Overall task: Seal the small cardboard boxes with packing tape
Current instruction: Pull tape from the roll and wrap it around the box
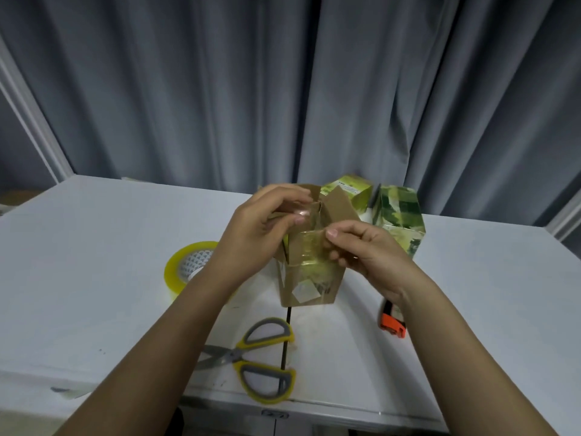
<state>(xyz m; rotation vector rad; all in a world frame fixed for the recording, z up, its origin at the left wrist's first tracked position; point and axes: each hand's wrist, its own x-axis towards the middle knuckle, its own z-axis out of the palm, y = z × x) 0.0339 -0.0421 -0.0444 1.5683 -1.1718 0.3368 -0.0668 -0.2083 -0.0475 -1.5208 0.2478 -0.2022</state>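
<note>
The brown cardboard box [309, 275] stands upright near the middle of the white worktop [94, 278], its top flaps raised and not yet folded flat, so the sealing is judged to be under way, not finished.

Farthest left, the roll of clear packing tape [185, 269] lies flat on the worktop, partly hidden behind the left forearm, set down within easy reach. Next, the left hand [254, 234] is up at the box's top left, fingers curled around the near flap and the upper end of a strip of tape [309, 247]; it seems to steady the flap so the tape can land squarely. The strip runs down the front face of the box, glossy and wrinkled, and exactly where it already sticks is hard to tell through the glare.

Below the box, yellow-handled scissors [254, 357] lie near the front edge, blades pointing left, probably kept handy for cutting.

The right hand [364, 250] pinches the right side of the strip between thumb and fingertips, holding it taut against the box front. Behind it, two green-patterned boxes [399, 215] stand close together at the back, likely waiting their turn or already done. Farthest right, an orange and black tool [392, 322], possibly a cutter, lies just beside the right wrist.
</note>
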